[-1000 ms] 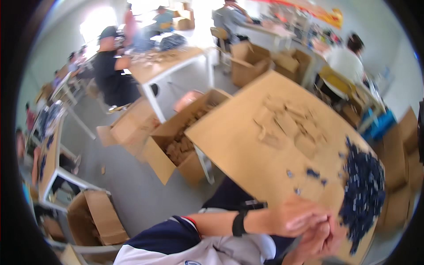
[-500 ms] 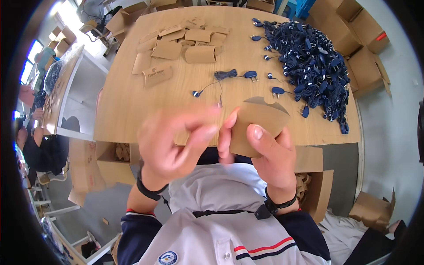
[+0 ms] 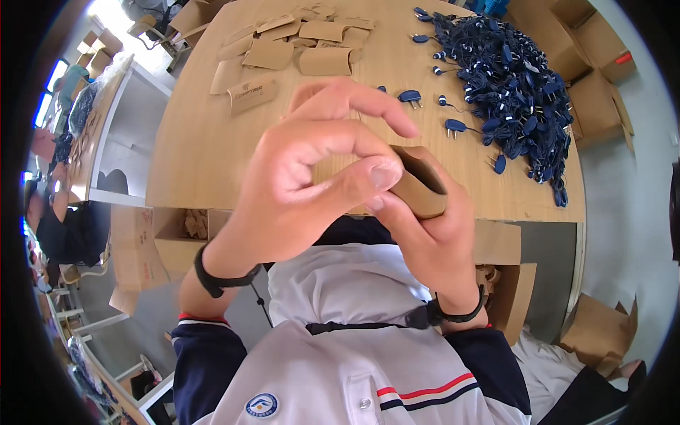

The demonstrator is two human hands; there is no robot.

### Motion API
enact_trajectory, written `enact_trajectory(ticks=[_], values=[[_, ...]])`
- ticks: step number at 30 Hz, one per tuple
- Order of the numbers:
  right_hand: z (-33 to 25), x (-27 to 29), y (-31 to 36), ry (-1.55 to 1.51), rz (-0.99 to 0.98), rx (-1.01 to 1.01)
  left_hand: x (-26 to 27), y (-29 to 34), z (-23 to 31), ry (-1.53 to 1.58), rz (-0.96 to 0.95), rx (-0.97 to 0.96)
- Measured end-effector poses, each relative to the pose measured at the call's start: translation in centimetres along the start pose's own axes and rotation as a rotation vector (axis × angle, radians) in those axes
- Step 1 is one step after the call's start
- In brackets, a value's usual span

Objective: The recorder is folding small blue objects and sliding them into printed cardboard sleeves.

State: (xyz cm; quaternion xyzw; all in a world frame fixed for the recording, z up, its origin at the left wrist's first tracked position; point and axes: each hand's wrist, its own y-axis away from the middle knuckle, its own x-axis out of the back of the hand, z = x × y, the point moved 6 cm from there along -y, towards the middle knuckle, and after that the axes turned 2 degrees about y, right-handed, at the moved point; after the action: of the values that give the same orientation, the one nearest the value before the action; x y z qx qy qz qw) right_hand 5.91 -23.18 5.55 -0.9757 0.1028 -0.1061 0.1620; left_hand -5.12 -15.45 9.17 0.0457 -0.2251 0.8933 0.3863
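A small brown cardboard pillow box [image 3: 419, 190] is held up over the table's near edge, its end open and its hollow inside showing. My right hand [image 3: 440, 230] wraps round it from the right, with the thumb along the near side. My left hand [image 3: 304, 163] pinches thumb and index finger at the box's left edge, the other fingers curled above. On the table behind, a dark blue earphone plug [image 3: 409, 96] with metal prongs lies beside an earbud [image 3: 382, 88]; my left hand hides most of that earphone set.
Several flat pillow boxes [image 3: 269, 54] lie at the table's far left, one nearer [image 3: 253, 96]. A large heap of dark blue earphones [image 3: 517, 99] covers the right side. Open cartons [image 3: 185, 244] stand below the table's near edge and along the right wall [image 3: 598, 106].
My left hand has moved right and up to the box. The box has turned so its open end shows. My view has shifted slightly, and the loose earphone set is now mostly covered.
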Motion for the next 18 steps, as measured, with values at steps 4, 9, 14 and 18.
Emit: enact_trajectory(ticks=[4, 9, 14, 18], values=[[-0.3, -0.1, -0.3, 0.306, 0.069, 0.153, -0.4, 0.7, -2.1, -0.059, 0.047, -0.011], [-0.1, 1.1, 0.6, 0.340, -0.200, 0.166, -5.1, 1.6, -5.2, 0.733, -0.302, 0.460], [1.7, 1.2, 0.8, 0.070, -0.280, -0.152, -3.2, 1.5, -4.3, 0.241, 0.137, 0.024], [1.8, 1.2, 1.2, -0.489, -0.069, -0.324, -4.3, 2.5, -1.2, -0.504, 0.073, -0.560]])
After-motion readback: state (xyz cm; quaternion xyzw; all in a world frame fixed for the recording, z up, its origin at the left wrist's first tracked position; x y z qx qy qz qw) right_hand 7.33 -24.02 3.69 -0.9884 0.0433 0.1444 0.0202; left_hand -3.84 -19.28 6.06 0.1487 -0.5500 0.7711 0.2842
